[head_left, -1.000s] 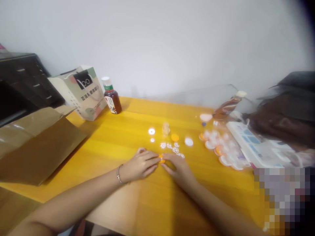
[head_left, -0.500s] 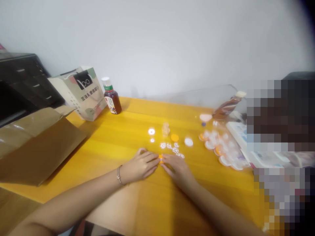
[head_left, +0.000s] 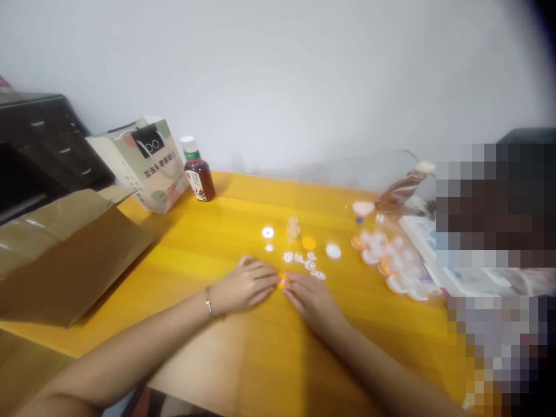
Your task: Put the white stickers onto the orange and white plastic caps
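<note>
My left hand (head_left: 243, 285), with a thin bracelet on its wrist, and my right hand (head_left: 310, 298) meet fingertip to fingertip on the yellow table (head_left: 208, 249). Between the fingertips both hands pinch a small orange piece (head_left: 282, 282). Just beyond them lie small white gear-like pieces (head_left: 309, 264), a white ring (head_left: 267, 232), an orange disc (head_left: 308, 242), a white disc (head_left: 333, 251) and a small clear part (head_left: 293, 228).
A paper gift bag (head_left: 145, 164) and a dark drink bottle (head_left: 197, 172) stand at the back left. A brown cardboard box (head_left: 65, 255) lies at the left. A clear tray of round parts (head_left: 397, 260), a tilted bottle (head_left: 402, 188) and a booklet (head_left: 438, 255) are at the right, by another person.
Both hands have barely shifted; the fingertips stay together on the orange piece. The view has moved slightly.
</note>
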The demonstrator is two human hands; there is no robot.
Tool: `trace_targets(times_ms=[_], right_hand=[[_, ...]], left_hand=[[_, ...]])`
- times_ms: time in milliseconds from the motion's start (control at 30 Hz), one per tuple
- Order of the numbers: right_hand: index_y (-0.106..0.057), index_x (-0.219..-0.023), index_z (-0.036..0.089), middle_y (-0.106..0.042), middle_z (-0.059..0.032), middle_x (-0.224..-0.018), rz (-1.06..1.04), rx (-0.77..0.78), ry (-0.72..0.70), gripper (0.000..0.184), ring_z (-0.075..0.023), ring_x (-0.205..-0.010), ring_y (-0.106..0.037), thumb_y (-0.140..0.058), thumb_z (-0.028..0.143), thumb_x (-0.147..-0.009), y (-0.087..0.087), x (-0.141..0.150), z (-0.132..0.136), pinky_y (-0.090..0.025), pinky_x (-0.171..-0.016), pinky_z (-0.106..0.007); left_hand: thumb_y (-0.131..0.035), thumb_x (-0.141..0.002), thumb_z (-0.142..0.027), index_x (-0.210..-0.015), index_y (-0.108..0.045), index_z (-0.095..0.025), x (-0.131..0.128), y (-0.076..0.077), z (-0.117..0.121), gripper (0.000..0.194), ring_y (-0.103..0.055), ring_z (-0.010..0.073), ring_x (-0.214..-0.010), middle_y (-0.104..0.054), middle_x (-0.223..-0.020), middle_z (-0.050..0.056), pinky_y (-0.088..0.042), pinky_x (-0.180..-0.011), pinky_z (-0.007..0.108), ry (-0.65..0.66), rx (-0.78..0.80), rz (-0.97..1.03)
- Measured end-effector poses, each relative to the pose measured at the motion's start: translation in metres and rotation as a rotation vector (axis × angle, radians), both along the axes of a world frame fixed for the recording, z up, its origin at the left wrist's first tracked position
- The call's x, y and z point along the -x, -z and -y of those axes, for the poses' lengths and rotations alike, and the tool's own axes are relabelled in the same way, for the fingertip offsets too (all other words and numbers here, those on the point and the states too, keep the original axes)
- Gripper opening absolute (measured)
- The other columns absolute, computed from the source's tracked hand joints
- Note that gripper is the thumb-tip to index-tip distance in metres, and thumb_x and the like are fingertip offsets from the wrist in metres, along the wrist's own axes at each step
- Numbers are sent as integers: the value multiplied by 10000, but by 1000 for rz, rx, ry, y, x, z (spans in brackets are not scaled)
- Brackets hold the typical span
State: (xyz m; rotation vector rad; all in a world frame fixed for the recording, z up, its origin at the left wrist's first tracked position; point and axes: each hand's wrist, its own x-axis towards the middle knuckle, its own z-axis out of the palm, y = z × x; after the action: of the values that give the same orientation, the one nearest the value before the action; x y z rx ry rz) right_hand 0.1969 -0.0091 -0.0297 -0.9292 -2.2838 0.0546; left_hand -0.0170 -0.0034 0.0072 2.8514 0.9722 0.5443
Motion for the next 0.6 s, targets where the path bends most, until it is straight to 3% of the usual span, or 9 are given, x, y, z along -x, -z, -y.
trace_targets(times_ms=[167, 333, 600], right_hand=[[-569, -885, 225, -681, -58, -969, -35, 33, 17, 94, -206, -912, -625, -517, 177, -822, 2, -2, 0, -500, -780, -367], [-562, -927, 225, -682, -56, -975, -25, 40, 14, 129, -204, -901, -628, -513, 170, -821, 0, -1, 0, -496, -770, -366], [-583, -917, 233, -683, -52, -971, -45, 28, 1, 125, -198, -887, -630, -510, 182, -829, 0, -1, -1, -497, -761, -354]], left_hand=[[-403, -894, -222, -1061, -554, -201, 31, -11, -22, 226, -531, 158, -961, -602, -1032, 45, -369, -844, 319, -161, 169, 124], [-472, -860, -197, -956, -594, -173, 39, -8, -31, 158, -551, 124, -849, -591, -928, 41, -425, -797, 249, 4, 427, 156], [-494, -855, -226, -921, -605, -163, 30, 1, -28, 144, -542, 130, -841, -574, -900, 51, -416, -797, 249, 34, 428, 195]])
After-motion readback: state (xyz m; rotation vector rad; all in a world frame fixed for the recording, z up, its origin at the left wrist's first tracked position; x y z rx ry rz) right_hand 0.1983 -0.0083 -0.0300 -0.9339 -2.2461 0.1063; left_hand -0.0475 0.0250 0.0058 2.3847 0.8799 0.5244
